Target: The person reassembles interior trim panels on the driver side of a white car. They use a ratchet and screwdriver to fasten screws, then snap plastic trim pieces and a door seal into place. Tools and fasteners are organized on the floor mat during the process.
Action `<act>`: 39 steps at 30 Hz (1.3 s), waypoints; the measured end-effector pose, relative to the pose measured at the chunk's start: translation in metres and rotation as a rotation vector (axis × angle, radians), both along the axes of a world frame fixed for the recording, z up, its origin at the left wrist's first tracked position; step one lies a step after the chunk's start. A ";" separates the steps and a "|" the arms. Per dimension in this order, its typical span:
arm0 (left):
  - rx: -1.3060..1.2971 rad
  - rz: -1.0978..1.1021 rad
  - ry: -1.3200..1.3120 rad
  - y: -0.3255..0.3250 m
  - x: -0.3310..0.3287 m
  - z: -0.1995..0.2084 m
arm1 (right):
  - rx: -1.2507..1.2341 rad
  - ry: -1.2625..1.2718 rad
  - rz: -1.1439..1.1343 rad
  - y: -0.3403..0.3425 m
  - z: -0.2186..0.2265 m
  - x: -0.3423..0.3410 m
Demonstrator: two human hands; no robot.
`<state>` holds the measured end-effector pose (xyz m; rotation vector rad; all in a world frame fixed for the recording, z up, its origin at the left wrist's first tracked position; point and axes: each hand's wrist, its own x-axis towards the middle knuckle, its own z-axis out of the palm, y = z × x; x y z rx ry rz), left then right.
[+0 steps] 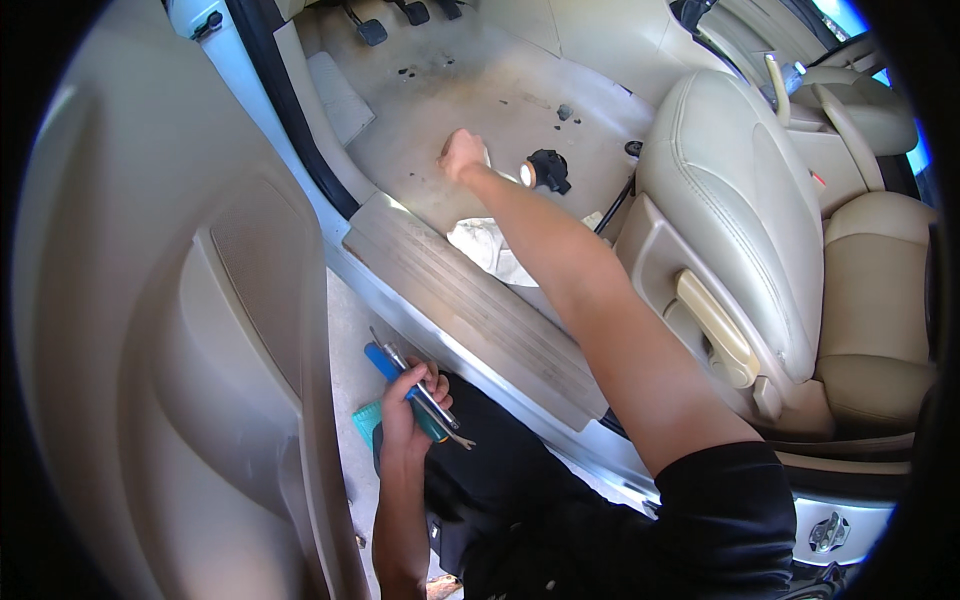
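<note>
My left hand (408, 398) is wrapped round a bunch of hand tools outside the door sill. Among them are a blue-handled tool (380, 361), a silver metal shaft (396, 356) and a green-and-yellow handle (433, 428). Deep in the footwell, my right hand (463, 155) is closed low over the beige car floor (400, 130); its fingertips and anything in them are hidden. A strip of white shows beside that hand. Right of it lies a black device with a bright white end (545, 172). Under my right forearm a crumpled white cloth (482, 243) lies by the sill.
The open door (150, 300) stands on the left, the beige seat (735, 200) on the right. Pedals (372, 32) hang at the far end. Dark fragments (565, 112) lie on the floor. The ribbed sill (470, 310) crosses in front of me. Near my left hand is a turquoise item (366, 424).
</note>
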<state>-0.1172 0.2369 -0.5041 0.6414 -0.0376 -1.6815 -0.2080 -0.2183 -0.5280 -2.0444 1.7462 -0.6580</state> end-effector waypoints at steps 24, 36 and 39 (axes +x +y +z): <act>0.073 -0.053 0.047 0.024 -0.024 -0.011 | 0.525 0.807 0.268 0.042 0.113 -0.121; 0.081 -0.060 0.026 0.028 -0.025 -0.011 | 1.078 0.654 0.614 0.138 0.136 -0.075; 0.080 -0.057 -0.014 0.024 -0.027 -0.006 | 0.926 0.656 0.625 0.166 0.142 -0.072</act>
